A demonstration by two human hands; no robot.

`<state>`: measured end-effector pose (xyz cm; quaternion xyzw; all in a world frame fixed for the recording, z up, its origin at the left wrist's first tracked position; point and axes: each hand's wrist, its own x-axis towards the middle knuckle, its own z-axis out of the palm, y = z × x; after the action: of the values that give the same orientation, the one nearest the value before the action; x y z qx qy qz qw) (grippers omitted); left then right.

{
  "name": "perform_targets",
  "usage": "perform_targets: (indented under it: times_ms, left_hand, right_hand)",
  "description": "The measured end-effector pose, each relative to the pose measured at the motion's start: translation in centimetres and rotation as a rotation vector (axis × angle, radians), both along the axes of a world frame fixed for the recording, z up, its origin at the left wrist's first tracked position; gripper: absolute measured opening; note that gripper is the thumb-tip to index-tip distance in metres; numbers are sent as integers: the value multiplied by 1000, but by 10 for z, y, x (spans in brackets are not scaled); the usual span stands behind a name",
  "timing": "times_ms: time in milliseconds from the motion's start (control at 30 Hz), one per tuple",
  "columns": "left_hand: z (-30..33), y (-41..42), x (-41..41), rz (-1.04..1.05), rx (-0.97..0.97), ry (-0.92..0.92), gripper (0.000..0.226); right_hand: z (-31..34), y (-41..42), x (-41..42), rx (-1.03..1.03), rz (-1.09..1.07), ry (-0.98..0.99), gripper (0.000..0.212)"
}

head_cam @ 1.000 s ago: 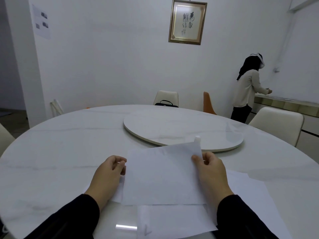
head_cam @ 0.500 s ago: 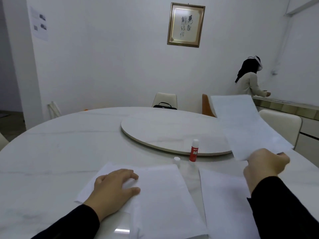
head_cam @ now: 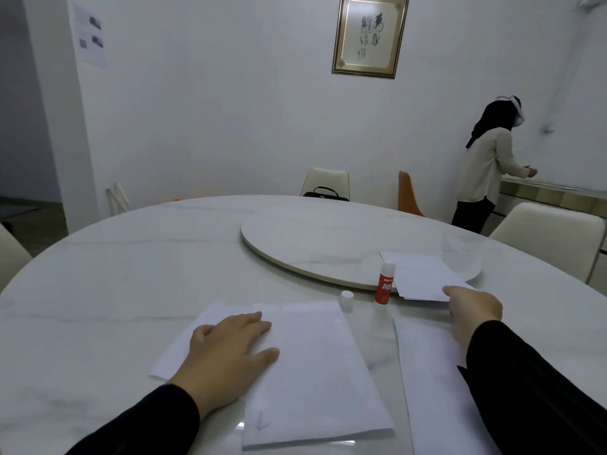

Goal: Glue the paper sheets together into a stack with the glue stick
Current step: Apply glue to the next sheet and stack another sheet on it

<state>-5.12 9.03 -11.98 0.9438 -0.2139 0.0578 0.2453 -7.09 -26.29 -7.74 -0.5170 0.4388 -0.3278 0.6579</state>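
Observation:
A stack of white paper sheets (head_cam: 315, 372) lies in front of me on the round table (head_cam: 98, 290), and my left hand (head_cam: 226, 353) rests flat on its left part. An uncapped red glue stick (head_cam: 384, 287) stands upright beyond the stack, its white cap (head_cam: 346, 300) beside it on the left. My right hand (head_cam: 473, 313) holds the near edge of one sheet (head_cam: 423, 277) that lies partly on the turntable. More white sheets (head_cam: 430, 382) lie under my right forearm.
A white marble turntable (head_cam: 328, 241) fills the table's middle. Cream chairs (head_cam: 551, 238) and an orange chair (head_cam: 407, 195) stand around it; a black bag (head_cam: 325, 193) sits on the far chair. A person (head_cam: 486, 169) stands at a counter at the back right.
My right hand has carried the sheet from the stack out to the right and brought it down onto the turntable's edge. My left hand has settled flat on the stack.

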Motion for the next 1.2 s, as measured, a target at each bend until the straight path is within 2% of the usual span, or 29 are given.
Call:
perform_targets:
  times_ms: [100, 200, 300, 367, 533, 667, 800, 933, 1000, 1067, 1133, 1200]
  left_hand:
    - [-1, -1, 2, 17, 25, -26, 46]
    - [-2, -1, 4, 22, 11, -59, 40]
    - [-2, 0, 5, 27, -9, -54, 39]
    - [-1, 0, 5, 31, -17, -50, 37]
    - [0, -1, 4, 39, -7, -46, 36]
    - [0, -1, 5, 39, 7, -37, 37]
    - [6, -3, 2, 34, 35, -9, 39]
    - [22, 1, 5, -25, 218, 93, 48]
    - [37, -4, 10, -23, 269, 32, 54]
    - [48, -23, 15, -27, 149, -42, 51]
    - [48, -47, 12, -101, 37, -26, 49]
    - [35, -66, 6, -187, 78, -17, 50]
  right_hand:
    - [5, 19, -5, -235, -51, 270, 58]
    - [1, 42, 1, -436, 151, 308, 63]
    - [-8, 56, 12, -499, 330, 316, 79]
    - [-15, 59, 19, -538, 342, 321, 73]
    - [-25, 60, 29, -637, 282, 308, 33]
    - [-25, 63, 27, -690, 266, 229, 18]
    - [-4, 70, 16, -768, 265, 71, 22]
    - [29, 76, -7, -726, 367, -75, 18]
    - [38, 81, -14, -728, 390, -134, 13]
    - [40, 94, -15, -685, 443, -187, 18]
    - [31, 109, -13, -628, 521, -207, 14]
    - [16, 123, -9, -669, 553, -199, 13]
